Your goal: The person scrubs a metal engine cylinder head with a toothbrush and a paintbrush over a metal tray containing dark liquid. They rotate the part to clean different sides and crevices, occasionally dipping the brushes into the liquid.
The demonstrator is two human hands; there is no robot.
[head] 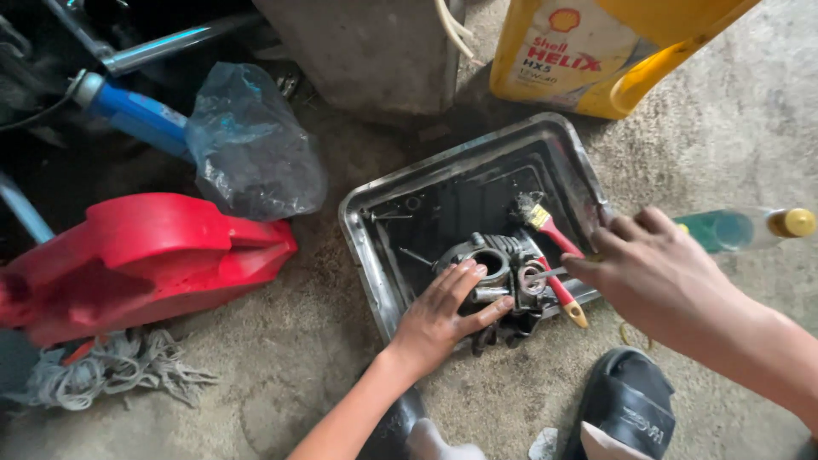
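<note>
Left hand (443, 313) covered the engine part's (498, 260) near side, right hand (652, 273) hid its thin tool's (545, 274) grip, yellow oil jug (588, 51) was cropped at top edge.

Motorbike repair workshop — floor-level work
Bare concrete floor (750, 111), yellow oil jug (588, 51), greasy metal tray (375, 213) holding engine part (498, 264) — red fairing panel (145, 255).

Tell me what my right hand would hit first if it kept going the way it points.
Probably the grey metal engine part in the steel tray: the right hand points left with a thin metal tool toward it; depth is unclear.
</note>
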